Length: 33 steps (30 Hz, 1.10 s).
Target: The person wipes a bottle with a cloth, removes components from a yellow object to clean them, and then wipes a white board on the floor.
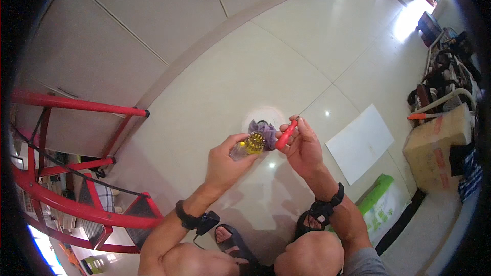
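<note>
My left hand (pixel 229 161) grips a small clear plastic container (pixel 238 152) with a yellow cap. At its right end, by my fingertips, a round yellow piece (pixel 254 143) shows dark and shiny points; I cannot tell its exact kind. My right hand (pixel 305 143) holds a red-handled tool (pixel 286 136) tilted upward, its short dark end between thumb and fingertips. A crumpled purple cloth (pixel 270 135) lies behind and between both hands, partly hidden by them. Under it, a round whitish patch or disc (pixel 251 115) shows on the floor.
A red metal stepladder (pixel 96 214) stands at left. Right of my hands, a white sheet (pixel 360 143) lies on the tiles (pixel 299 65), with a green-and-white bag (pixel 378 205) nearer me. A taped cardboard box (pixel 433 145) and a cluttered rack (pixel 445 73) line the right side.
</note>
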Motion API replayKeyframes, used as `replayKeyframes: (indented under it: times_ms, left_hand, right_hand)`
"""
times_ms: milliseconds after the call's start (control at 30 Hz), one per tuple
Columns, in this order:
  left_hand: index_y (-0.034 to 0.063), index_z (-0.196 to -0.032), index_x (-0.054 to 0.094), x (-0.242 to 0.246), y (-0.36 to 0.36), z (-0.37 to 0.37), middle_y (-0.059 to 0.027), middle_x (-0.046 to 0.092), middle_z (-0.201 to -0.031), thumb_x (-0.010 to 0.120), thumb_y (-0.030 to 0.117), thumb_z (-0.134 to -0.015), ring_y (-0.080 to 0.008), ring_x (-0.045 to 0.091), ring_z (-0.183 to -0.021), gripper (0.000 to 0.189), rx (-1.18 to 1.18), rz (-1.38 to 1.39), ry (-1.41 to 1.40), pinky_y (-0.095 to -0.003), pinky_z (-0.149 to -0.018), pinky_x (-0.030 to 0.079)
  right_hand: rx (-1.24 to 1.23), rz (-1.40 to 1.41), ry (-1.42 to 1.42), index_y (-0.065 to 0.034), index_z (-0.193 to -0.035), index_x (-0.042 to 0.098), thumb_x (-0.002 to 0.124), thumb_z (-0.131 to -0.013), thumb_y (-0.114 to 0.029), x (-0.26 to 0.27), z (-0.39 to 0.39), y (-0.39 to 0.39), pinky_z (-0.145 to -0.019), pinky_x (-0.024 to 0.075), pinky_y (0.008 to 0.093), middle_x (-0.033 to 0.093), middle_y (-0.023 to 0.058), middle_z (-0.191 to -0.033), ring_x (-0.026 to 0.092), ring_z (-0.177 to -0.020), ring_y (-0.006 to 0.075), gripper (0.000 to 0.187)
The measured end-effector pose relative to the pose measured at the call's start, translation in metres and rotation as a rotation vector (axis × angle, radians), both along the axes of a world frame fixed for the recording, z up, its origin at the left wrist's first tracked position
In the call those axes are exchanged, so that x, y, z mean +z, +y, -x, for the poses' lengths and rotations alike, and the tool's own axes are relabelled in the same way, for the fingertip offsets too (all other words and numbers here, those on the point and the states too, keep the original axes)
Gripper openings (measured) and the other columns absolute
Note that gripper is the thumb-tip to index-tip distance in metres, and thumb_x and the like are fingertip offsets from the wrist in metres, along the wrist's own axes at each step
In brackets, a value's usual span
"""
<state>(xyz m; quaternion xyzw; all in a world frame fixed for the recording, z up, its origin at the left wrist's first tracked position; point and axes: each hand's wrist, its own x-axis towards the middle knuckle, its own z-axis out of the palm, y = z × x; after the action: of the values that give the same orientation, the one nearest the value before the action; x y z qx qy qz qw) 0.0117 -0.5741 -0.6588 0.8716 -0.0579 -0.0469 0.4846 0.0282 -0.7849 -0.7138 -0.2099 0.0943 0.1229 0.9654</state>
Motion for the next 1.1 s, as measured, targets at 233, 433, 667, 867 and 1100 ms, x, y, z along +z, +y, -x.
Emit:
replayKeyframes:
  times_ms: [233,433,667,867,1100]
  left_hand:
    - [0.0014,-0.120,0.063,0.006,0.000,0.000,-0.0069,0.071,-0.105,0.082,0.009,-0.077,-0.0116,0.066,-0.093,0.047,0.001,0.017,0.006,-0.0273,-0.083,0.053]
    - [0.0004,-0.121,0.062,0.006,0.001,0.000,-0.0071,0.070,-0.108,0.081,0.008,-0.078,-0.0121,0.065,-0.096,0.047,0.006,0.042,0.009,-0.0279,-0.085,0.053]
    - [-0.0006,-0.122,0.061,0.004,0.001,0.001,-0.0067,0.069,-0.109,0.080,0.008,-0.080,-0.0114,0.064,-0.098,0.047,0.024,0.108,0.060,-0.0270,-0.087,0.053]
    - [0.0003,-0.122,0.062,0.001,0.002,0.001,-0.0049,0.069,-0.108,0.080,0.007,-0.081,-0.0091,0.063,-0.095,0.046,-0.004,0.081,0.015,-0.0249,-0.084,0.052]
    - [0.0011,-0.120,0.063,-0.004,0.003,0.002,-0.0031,0.070,-0.102,0.081,0.010,-0.081,-0.0079,0.063,-0.090,0.044,0.011,0.089,0.036,-0.0240,-0.079,0.052]
  right_hand:
    - [0.089,0.060,0.052,-0.0101,-0.126,0.044,0.038,-0.107,-0.033,0.008,0.004,0.003,-0.076,0.0602,0.0460,0.065,0.0127,-0.104,0.070,-0.091,0.0283,0.030]
    - [0.158,0.180,0.030,-0.0083,-0.128,0.046,0.037,-0.108,-0.032,0.017,0.008,0.005,-0.075,0.0606,0.0457,0.063,0.0103,-0.099,0.070,-0.090,0.0265,0.033]
    - [0.113,0.205,0.056,-0.0034,-0.122,0.048,0.037,-0.108,-0.030,0.015,0.011,0.007,-0.066,0.0583,0.0337,0.061,0.0094,-0.090,0.063,-0.072,0.0194,0.032]
    - [0.199,0.581,-0.112,-0.0034,-0.109,0.061,0.059,-0.100,-0.016,0.025,0.017,0.006,-0.056,0.0414,0.0235,0.059,0.0015,-0.079,0.054,-0.067,0.0069,0.016]
    - [-0.090,1.092,-0.514,-0.0028,-0.106,0.067,0.068,-0.090,-0.001,0.020,0.016,0.024,-0.065,0.0458,0.0240,0.064,0.0024,-0.087,0.057,-0.075,0.0088,0.017]
